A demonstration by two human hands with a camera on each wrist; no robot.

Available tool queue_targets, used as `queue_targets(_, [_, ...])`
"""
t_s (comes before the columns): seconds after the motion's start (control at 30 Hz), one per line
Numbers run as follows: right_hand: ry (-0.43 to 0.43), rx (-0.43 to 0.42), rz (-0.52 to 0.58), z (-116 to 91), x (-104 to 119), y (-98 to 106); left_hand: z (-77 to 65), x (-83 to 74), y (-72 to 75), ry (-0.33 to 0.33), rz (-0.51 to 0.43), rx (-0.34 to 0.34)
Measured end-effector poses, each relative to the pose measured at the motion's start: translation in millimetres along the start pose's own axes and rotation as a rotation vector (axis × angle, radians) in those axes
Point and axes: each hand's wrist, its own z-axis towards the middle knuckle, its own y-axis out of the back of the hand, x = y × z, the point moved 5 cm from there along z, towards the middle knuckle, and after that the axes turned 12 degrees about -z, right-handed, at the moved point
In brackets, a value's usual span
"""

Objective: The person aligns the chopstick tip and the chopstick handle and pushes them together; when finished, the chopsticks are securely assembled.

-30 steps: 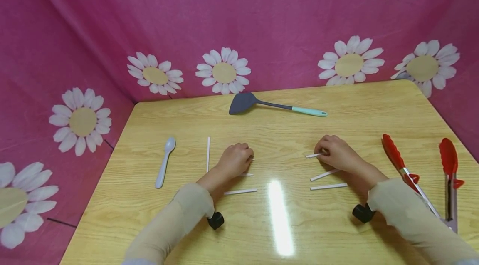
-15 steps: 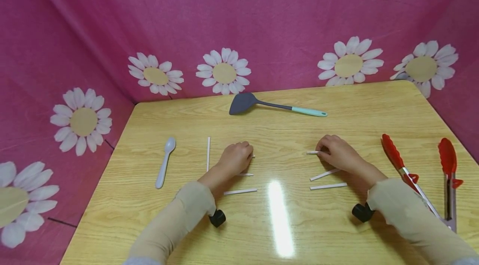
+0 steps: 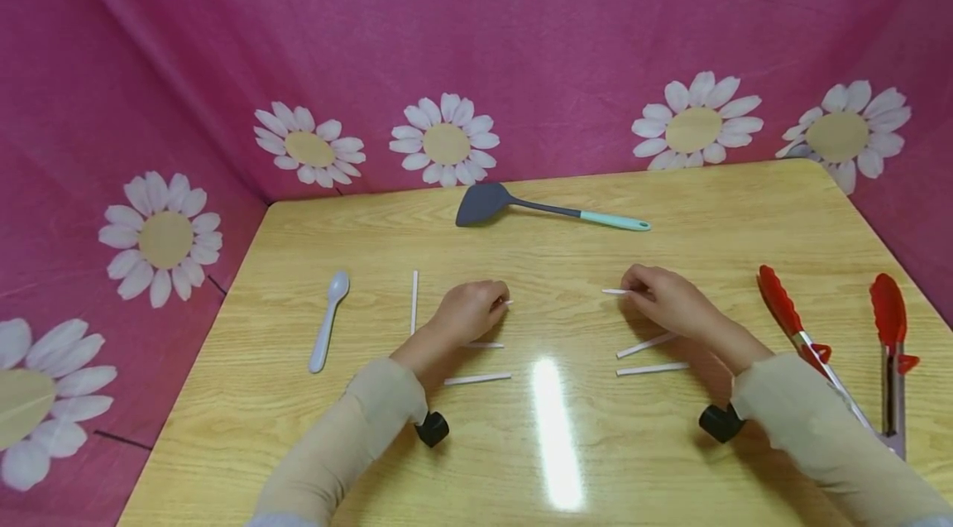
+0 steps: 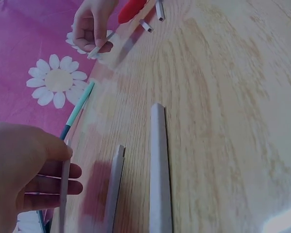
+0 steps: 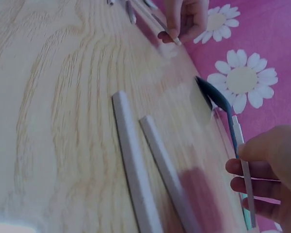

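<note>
My left hand [image 3: 465, 312] pinches a thin white square-edged stick [image 4: 64, 194] between thumb and fingers, above the table. My right hand [image 3: 673, 299] pinches a similar white stick [image 5: 246, 174], its tip pointing left toward the other hand. Beneath the left hand lie two more white sticks, a nearer one [image 3: 478, 379] and a farther one [image 3: 487, 345] partly hidden by the wrist. Another stands lengthwise, pointing away, left of that hand [image 3: 414, 299]. Two white sticks, one nearer [image 3: 652, 369] and one slanted [image 3: 644, 345], lie under the right hand.
A pale spoon [image 3: 328, 324] lies at the left. Across the back rests a dark spatula [image 3: 484, 205] with a mint handle. Red-tipped tongs [image 3: 889, 312] lie spread at the right. A pink flowered cloth [image 3: 521, 55] hangs behind the wooden table [image 3: 558, 262].
Both hands have shifted slightly up and away from me, carrying their pinched sticks. The sticks on the table, the spoon, spatula and tongs stay in place.
</note>
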Motion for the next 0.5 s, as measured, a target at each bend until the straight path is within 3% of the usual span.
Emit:
queue_targets(0.3, [-0.022,0.021,0.119,2,12,7,5.4,-6.3,1.8,0.003,-0.060,0.058])
queue_targets(0.5, [-0.022,0.011,0.200,2,22,13,8.7,-15.9,2.6,0.005,-0.212,0.057])
